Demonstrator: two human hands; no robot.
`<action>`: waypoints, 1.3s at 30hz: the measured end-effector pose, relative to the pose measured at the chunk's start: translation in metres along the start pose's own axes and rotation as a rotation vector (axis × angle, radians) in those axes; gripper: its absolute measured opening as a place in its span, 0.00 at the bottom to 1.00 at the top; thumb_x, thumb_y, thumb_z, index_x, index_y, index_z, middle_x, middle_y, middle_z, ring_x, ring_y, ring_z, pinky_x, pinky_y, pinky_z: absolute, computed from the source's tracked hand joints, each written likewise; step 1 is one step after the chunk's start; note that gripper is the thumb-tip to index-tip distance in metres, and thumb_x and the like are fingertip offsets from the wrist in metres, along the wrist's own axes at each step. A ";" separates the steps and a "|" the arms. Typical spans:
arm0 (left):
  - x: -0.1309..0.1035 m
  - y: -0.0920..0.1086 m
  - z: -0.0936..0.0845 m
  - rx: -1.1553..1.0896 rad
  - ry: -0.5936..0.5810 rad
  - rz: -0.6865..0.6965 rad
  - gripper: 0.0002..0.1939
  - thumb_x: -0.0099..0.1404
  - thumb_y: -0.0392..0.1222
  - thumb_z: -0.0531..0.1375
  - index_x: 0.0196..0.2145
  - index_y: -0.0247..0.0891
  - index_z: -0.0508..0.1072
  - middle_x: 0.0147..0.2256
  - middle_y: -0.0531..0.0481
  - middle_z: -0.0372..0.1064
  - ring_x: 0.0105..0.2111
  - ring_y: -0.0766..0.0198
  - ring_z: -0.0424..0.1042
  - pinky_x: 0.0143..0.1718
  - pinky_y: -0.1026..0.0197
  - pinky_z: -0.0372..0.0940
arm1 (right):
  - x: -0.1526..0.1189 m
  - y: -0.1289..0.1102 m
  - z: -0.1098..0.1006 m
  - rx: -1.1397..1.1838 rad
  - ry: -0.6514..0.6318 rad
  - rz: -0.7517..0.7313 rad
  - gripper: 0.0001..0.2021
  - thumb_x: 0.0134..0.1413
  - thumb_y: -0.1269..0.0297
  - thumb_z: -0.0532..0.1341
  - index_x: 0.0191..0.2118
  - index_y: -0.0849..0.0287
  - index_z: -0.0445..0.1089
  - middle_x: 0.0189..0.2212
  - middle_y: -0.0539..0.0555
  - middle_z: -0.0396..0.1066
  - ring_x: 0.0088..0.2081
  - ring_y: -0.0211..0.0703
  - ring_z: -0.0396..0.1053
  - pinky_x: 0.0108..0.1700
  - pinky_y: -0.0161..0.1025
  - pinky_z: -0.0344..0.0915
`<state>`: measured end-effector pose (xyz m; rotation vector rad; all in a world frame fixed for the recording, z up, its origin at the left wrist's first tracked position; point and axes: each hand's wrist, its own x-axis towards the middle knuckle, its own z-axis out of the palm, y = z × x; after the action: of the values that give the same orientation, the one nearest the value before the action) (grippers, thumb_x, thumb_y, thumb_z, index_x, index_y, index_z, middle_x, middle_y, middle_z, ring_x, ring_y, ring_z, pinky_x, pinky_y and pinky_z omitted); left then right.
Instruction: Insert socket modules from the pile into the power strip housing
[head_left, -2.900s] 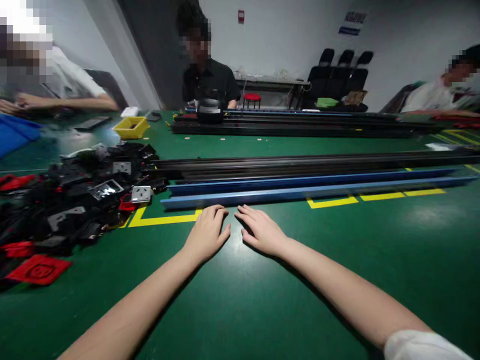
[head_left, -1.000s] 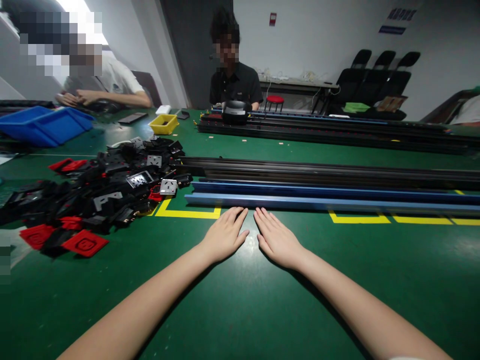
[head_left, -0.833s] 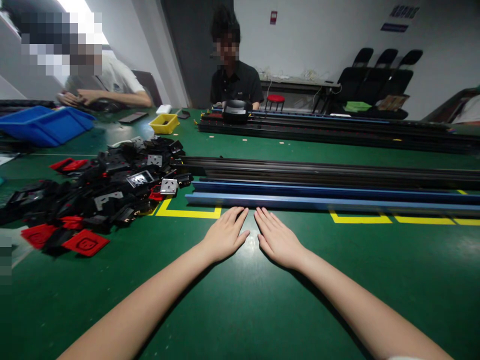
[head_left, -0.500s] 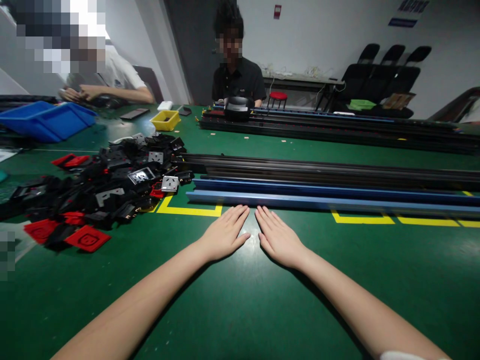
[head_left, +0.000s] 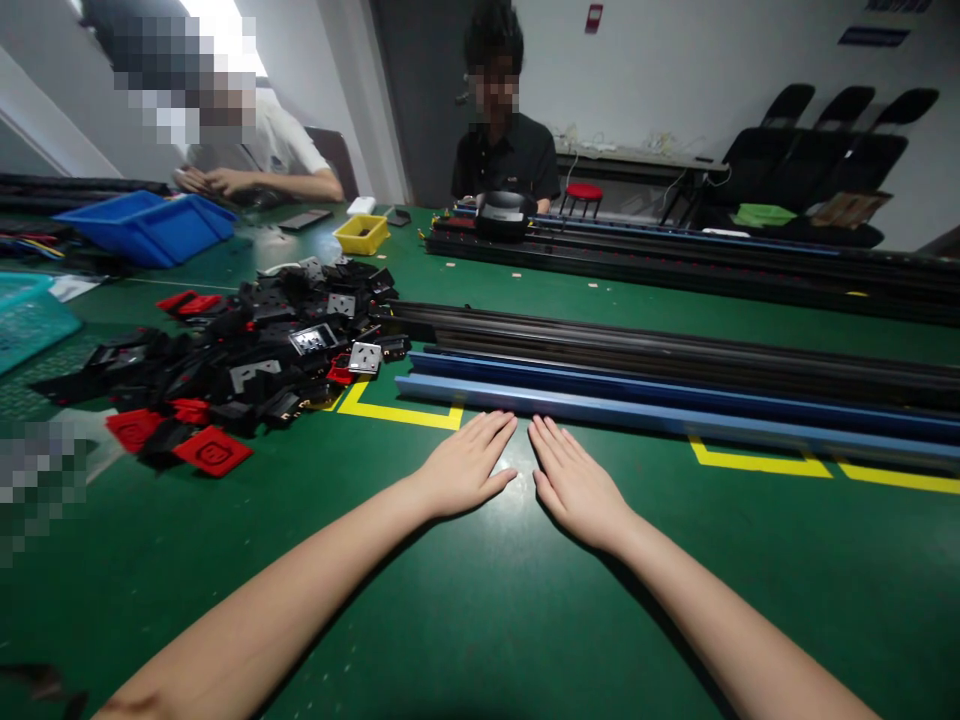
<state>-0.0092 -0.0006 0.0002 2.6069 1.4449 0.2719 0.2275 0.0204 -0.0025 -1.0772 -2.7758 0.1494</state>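
My left hand (head_left: 471, 465) lies flat on the green table (head_left: 495, 620), fingers stretched out and thumb apart, holding nothing. Beside it my right hand (head_left: 576, 480) rests palm down in the same way, with a narrow gap between the two. The fingertips of both hands are close to the front edge of a long blue metal profile (head_left: 540, 400); whether they touch it I cannot tell. Behind that profile run several long black profiles (head_left: 600, 340). To the left of my left hand is a heap of black socket modules (head_left: 240, 350), with red ones (head_left: 214, 452) among them.
Yellow tape marks (head_left: 761, 462) line the table. At the left are blue bins (head_left: 157, 230) and a teal basket (head_left: 34, 310); a small yellow tray (head_left: 362, 235) stands further back. More long black profiles (head_left: 675, 262) lie across the far side, where two people sit.
The view has turned a little to the left, so the surroundings appear shifted right and the teal basket shows more. Both hands stay flat in the same place on the table.
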 end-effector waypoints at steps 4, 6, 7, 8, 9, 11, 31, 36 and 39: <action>0.000 0.000 0.001 -0.020 0.027 0.003 0.38 0.75 0.59 0.47 0.71 0.28 0.54 0.71 0.33 0.52 0.73 0.47 0.51 0.73 0.43 0.49 | -0.001 0.002 0.004 0.005 0.018 -0.012 0.33 0.70 0.62 0.49 0.75 0.69 0.46 0.73 0.66 0.45 0.74 0.52 0.41 0.73 0.56 0.50; 0.000 0.000 0.001 -0.026 0.035 -0.003 0.38 0.75 0.59 0.48 0.71 0.29 0.54 0.71 0.33 0.52 0.73 0.48 0.51 0.73 0.44 0.48 | -0.001 0.004 0.006 0.001 0.029 -0.018 0.34 0.70 0.62 0.49 0.75 0.68 0.43 0.73 0.66 0.45 0.74 0.52 0.41 0.73 0.57 0.51; 0.000 0.001 0.001 -0.029 0.038 -0.006 0.38 0.75 0.59 0.48 0.71 0.29 0.54 0.71 0.33 0.52 0.73 0.48 0.51 0.73 0.45 0.48 | -0.001 0.004 0.007 0.001 0.034 -0.019 0.34 0.70 0.62 0.49 0.76 0.67 0.41 0.73 0.65 0.44 0.74 0.53 0.42 0.73 0.57 0.51; 0.000 0.001 0.001 -0.033 0.038 -0.009 0.37 0.75 0.59 0.48 0.71 0.30 0.54 0.71 0.33 0.52 0.73 0.48 0.51 0.73 0.45 0.48 | -0.001 0.005 0.008 0.001 0.039 -0.019 0.34 0.70 0.62 0.48 0.76 0.66 0.40 0.74 0.65 0.44 0.74 0.53 0.42 0.73 0.57 0.51; 0.000 0.001 0.000 -0.037 0.037 -0.011 0.37 0.75 0.59 0.48 0.71 0.30 0.54 0.71 0.34 0.52 0.73 0.48 0.51 0.73 0.45 0.48 | -0.001 0.005 0.008 0.002 0.043 -0.020 0.34 0.70 0.61 0.48 0.76 0.65 0.38 0.74 0.64 0.44 0.74 0.53 0.42 0.73 0.57 0.52; 0.000 0.002 -0.001 -0.043 0.030 -0.017 0.37 0.75 0.59 0.48 0.71 0.30 0.54 0.72 0.34 0.51 0.73 0.49 0.51 0.73 0.46 0.48 | -0.001 0.005 0.009 0.003 0.048 -0.020 0.35 0.71 0.61 0.48 0.77 0.64 0.37 0.74 0.64 0.44 0.74 0.53 0.43 0.73 0.57 0.52; 0.000 0.002 -0.003 -0.044 -0.031 -0.026 0.39 0.76 0.60 0.46 0.72 0.27 0.50 0.73 0.33 0.47 0.74 0.49 0.47 0.74 0.47 0.44 | 0.000 0.005 0.008 -0.052 0.038 -0.029 0.33 0.71 0.61 0.47 0.76 0.68 0.42 0.73 0.65 0.46 0.74 0.52 0.43 0.72 0.55 0.53; 0.000 0.002 -0.004 -0.033 -0.050 -0.026 0.40 0.76 0.61 0.45 0.72 0.27 0.49 0.73 0.35 0.46 0.74 0.49 0.46 0.75 0.49 0.41 | -0.001 0.006 0.010 -0.079 0.052 -0.035 0.33 0.71 0.62 0.47 0.75 0.70 0.44 0.73 0.66 0.46 0.74 0.52 0.43 0.72 0.55 0.53; 0.000 0.002 -0.005 -0.044 -0.052 -0.034 0.41 0.75 0.61 0.45 0.72 0.26 0.50 0.73 0.35 0.46 0.74 0.50 0.46 0.75 0.49 0.41 | -0.001 0.005 0.010 -0.068 0.052 -0.031 0.32 0.71 0.62 0.48 0.75 0.70 0.46 0.73 0.66 0.47 0.74 0.53 0.44 0.72 0.55 0.53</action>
<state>-0.0089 -0.0013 0.0053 2.5333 1.4477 0.2274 0.2298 0.0236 -0.0130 -1.0369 -2.7678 0.0227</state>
